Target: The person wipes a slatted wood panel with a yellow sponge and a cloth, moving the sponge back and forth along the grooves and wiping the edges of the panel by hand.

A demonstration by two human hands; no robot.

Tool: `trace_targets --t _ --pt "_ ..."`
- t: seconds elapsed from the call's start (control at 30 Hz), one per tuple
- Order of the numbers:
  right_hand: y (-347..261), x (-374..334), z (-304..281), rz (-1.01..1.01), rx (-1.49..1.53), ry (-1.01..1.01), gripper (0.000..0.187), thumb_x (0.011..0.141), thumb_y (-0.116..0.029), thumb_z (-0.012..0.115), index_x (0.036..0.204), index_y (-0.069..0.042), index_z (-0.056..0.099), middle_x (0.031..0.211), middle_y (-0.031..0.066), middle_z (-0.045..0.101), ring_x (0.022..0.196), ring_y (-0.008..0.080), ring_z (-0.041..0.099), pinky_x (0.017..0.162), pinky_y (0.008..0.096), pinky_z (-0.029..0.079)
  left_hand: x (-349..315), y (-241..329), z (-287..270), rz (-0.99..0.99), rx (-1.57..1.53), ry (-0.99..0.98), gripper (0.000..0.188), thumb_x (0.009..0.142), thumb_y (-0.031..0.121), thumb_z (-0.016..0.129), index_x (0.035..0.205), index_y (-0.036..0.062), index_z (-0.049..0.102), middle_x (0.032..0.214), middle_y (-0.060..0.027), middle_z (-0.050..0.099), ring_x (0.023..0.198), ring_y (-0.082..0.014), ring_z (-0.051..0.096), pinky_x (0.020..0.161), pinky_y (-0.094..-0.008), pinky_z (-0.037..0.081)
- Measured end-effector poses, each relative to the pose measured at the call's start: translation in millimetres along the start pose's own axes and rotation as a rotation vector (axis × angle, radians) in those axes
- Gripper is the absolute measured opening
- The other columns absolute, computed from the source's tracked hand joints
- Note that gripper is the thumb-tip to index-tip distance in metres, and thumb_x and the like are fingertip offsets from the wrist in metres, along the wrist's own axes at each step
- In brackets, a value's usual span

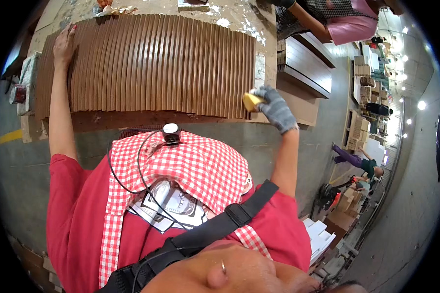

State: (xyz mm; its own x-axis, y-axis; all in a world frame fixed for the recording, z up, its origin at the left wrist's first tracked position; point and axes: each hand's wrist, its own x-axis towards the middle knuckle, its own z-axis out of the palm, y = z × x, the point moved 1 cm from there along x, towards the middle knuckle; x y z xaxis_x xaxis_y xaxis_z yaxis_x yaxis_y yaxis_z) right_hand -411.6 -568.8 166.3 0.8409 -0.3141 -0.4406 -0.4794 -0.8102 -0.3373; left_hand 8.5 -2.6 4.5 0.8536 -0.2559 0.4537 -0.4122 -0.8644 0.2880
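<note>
A wide row of brown wooden slats [156, 63] lies side by side on the workbench, its surface ridged. My bare left hand [64, 45] rests on the slats near the far left end, fingers extended and pointing away from me. On my right hand [277, 111] is a grey striped work glove. Its fingers are closed round a yellow block [253, 102], which looks like a sponge. That block is at the near right corner of the slats; whether it touches them I cannot tell.
White paint spots mark the workbench [239, 22]. A small tin [18, 94] is at its left side. Stacked dark panels [308, 66] lie to the right, and a person in a pink sleeve [349, 24] works beyond them. Other people and stacked boxes fill the far right.
</note>
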Motion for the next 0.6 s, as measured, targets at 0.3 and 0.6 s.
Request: trace_targets --t 0.3,0.6 --pt "16 59 -47 -0.329 0.433 0.485 0.045 0.079 0.003 0.067 0.122 -0.005 0.056 0.121 0.008 0.052 0.115 0.0197 0.051 0.102 0.0313 0.042 3 26 60 0.349 0.066 0.129 0.051 0.1 0.043 0.029 0.139 0.0145 0.045 0.141 -0.0059 0.047 0.129 -0.0285 0.043 0.107 -0.0384 0.032" --pt "-31 182 -41 -0.403 -0.114 0.501 0.039 0.08 -0.012 0.072 0.118 -0.007 0.062 0.114 0.0115 0.061 0.109 0.0258 0.058 0.096 0.0323 0.045 12 10 21 0.057 -0.139 0.084 0.056 0.098 0.05 0.032 0.136 0.0139 0.05 0.137 -0.0097 0.051 0.128 -0.0275 0.044 0.107 -0.0378 0.031"
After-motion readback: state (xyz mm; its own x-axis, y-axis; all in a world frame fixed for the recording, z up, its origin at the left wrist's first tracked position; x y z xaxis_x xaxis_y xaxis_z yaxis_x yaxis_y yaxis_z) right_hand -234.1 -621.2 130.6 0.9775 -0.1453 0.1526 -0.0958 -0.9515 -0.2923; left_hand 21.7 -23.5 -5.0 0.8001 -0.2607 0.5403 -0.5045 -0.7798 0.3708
